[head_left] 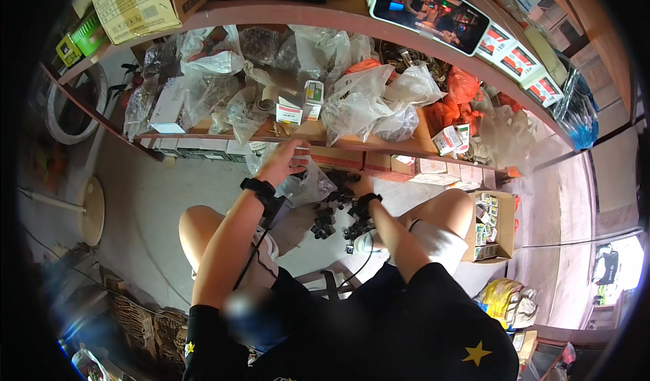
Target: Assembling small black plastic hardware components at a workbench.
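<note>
I am crouching on a low stool over a pale concrete floor [162, 198]. My left hand [283, 163] is lifting the mouth of a clear plastic bag [308, 186], fingers pinched together on its rim, so the bag is hanging open just above the floor between my knees. A heap of small black parts [336, 217] is lying on the floor just beside the bag, and my right hand [360, 184] is reaching down into that heap; whether it is closing on a part I cannot tell, since the fingers are hidden. Judging by the heap, most of the parts are waiting outside the bag. Ahead, a wooden shelf [318, 136] is carrying many plastic bags and small boxes. To the right, an open cardboard box [504, 228] of small packets is sitting on the floor.
</note>
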A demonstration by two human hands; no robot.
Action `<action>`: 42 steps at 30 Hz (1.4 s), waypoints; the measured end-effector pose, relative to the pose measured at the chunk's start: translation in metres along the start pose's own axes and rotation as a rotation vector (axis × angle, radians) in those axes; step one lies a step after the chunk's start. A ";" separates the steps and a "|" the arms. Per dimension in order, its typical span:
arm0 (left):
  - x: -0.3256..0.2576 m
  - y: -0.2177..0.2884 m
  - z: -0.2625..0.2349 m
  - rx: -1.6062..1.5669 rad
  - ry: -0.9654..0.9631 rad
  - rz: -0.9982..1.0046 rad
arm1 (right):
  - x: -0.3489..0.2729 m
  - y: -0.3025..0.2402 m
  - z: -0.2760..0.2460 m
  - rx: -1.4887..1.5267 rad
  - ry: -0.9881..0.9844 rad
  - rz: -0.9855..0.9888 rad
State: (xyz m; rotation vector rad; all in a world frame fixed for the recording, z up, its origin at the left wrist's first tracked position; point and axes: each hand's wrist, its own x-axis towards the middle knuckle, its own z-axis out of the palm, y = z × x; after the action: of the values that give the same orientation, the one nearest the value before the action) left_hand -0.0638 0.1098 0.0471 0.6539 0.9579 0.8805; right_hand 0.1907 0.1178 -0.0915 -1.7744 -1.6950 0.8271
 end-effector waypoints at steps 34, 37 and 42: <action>-0.031 -0.017 0.098 -0.685 -0.246 -0.276 | -0.009 -0.166 -0.118 0.719 -0.979 -0.158; -0.022 -0.016 0.104 -0.629 -0.273 -0.247 | -0.005 -0.153 -0.118 0.757 -0.985 -0.154; -0.016 -0.012 0.114 -0.630 -0.275 -0.286 | -0.003 -0.150 -0.133 0.796 -0.881 -0.098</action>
State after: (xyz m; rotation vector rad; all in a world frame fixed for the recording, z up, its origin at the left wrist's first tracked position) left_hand 0.0377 0.0796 0.0945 0.0856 0.4660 0.7556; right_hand 0.1915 0.1276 0.1087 -0.7914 -1.5153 2.0724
